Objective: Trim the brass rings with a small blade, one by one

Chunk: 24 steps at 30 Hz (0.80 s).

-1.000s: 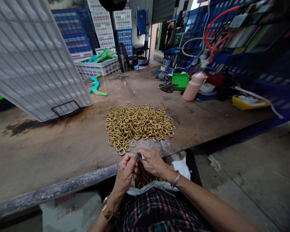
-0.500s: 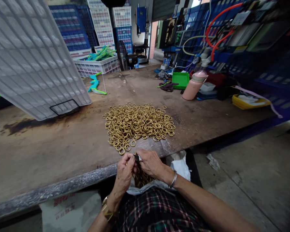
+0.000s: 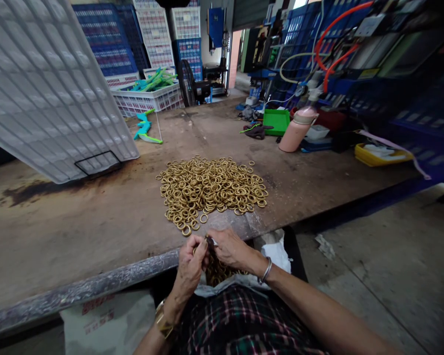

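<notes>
Left hand (image 3: pixel 188 264) and right hand (image 3: pixel 232 249) meet near the front edge (image 3: pixel 148 266) of the surface (image 3: pixel 114 217), fingertips nearly touching. Left grip pinched, seems to be on a brass ring, mostly hidden by fingers. Right grip closed on a small dark piece (image 3: pixel 209 242); what it is, can't tell. Dark piece sits between the two grips, right at the left fingertips; long axis unclear. Pile of rings (image 3: pixel 222 185) lies straight ahead of both hands, past the edge; nearest loose ring (image 3: pixel 186 234) just ahead of left hand, so left is nearer. Open bag (image 3: pixel 240 282) on the lap, more rings (image 3: pixel 218 272) inside, directly below the grips. Bare surface either side of pile; white crate (image 3: pixel 59 98) tilted off to the left, pink bottle (image 3: pixel 294 134) far right, both well apart from hands
</notes>
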Tool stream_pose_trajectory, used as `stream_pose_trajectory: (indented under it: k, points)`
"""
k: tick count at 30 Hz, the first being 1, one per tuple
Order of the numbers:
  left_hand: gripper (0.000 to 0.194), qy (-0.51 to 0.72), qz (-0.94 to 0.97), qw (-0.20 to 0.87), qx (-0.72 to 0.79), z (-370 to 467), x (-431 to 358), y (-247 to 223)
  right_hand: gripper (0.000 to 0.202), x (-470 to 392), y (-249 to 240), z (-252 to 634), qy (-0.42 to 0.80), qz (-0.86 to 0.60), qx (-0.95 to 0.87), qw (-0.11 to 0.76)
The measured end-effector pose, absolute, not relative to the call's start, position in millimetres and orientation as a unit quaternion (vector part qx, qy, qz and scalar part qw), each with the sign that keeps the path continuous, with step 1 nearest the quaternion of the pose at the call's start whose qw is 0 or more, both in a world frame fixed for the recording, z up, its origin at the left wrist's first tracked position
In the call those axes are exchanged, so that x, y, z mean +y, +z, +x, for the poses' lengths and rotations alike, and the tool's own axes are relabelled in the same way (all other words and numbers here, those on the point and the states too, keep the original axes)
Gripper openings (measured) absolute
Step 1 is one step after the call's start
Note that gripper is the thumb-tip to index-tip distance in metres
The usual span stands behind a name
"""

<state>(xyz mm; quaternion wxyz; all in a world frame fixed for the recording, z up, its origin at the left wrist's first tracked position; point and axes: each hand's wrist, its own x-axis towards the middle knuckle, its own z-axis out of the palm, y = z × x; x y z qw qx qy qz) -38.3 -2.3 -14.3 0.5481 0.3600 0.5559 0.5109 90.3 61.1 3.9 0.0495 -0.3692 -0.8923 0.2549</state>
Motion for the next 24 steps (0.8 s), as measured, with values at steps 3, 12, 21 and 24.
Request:
stream_pose_trajectory:
  k: [3, 12, 21, 24]
  points:
    - [0.033, 0.520, 0.350, 0.554, 0.548, -38.4, -6.4, -13.9, 0.023, 60.8, 4.0, 91.3, 0.242, -0.387, -0.889, 0.031]
    - [0.032, 0.573, 0.197, 0.675, 0.422, -37.8, -15.1, 14.1, 0.026, 86.2, -6.4, 75.8, 0.147, -0.480, -0.862, 0.067]
    - [0.025, 0.579, 0.111, 0.696, 0.410, -48.7, -7.4, 0.1, 0.021, 100.8, -6.6, 59.2, 0.132, -0.459, -0.877, 0.055]
    - [0.031, 0.580, 0.076, 0.714, 0.386, -51.7, -4.9, -1.7, 0.021, 104.7, -12.3, 60.2, 0.134, -0.470, -0.870, 0.060]
